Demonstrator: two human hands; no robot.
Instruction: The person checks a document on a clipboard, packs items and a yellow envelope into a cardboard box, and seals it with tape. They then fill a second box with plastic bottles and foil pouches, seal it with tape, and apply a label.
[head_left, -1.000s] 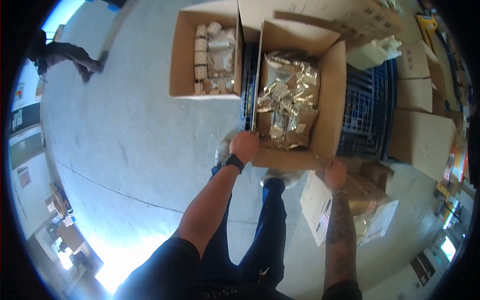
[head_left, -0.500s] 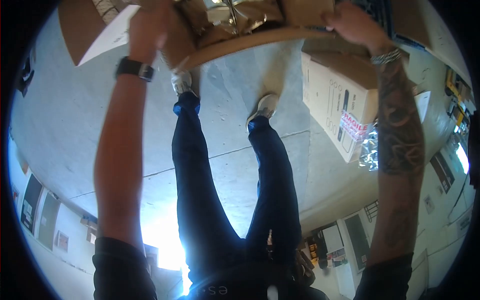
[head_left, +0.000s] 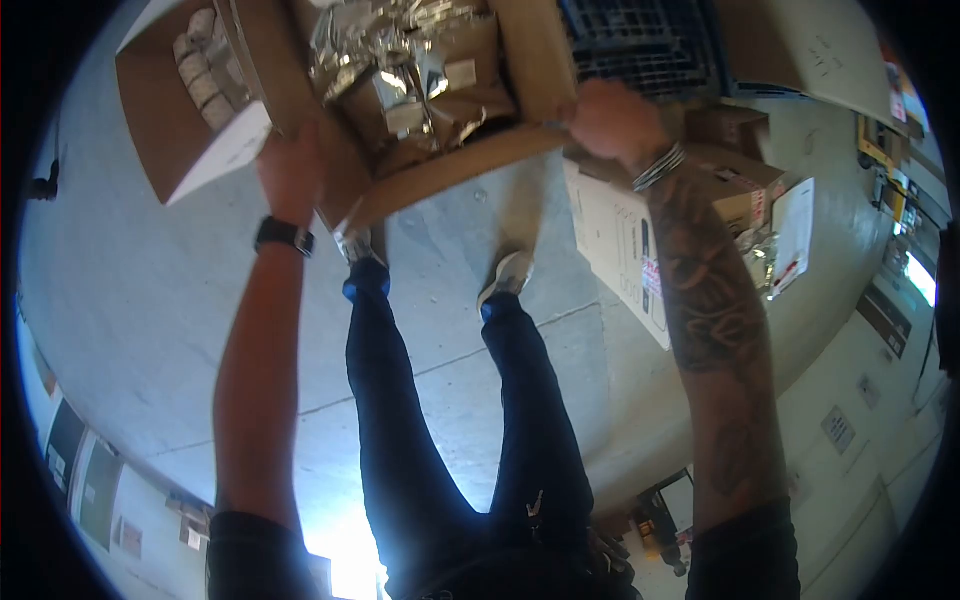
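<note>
An open cardboard box (head_left: 460,166) is held in front of my legs. Crumpled silver and gold foil packaging (head_left: 430,70) fills its inside. My left hand (head_left: 292,172) is closed on the box's left side near the front corner, partly blurred. At the right front corner, my right hand (head_left: 615,122) grips the edge of the box with curled fingers. The box's far end runs out of the top of the view.
Another open box (head_left: 150,130) with white rolls (head_left: 205,85) stands at left. A blue plastic crate (head_left: 640,45) lies beyond my right hand. A white-sided carton (head_left: 615,240) with a red label sits on the concrete floor (head_left: 130,290), beside my right forearm.
The held box and both hands now sit lower in view, with the right hand farther left. More of the foil, the box of rolls and the blue crate shows.
</note>
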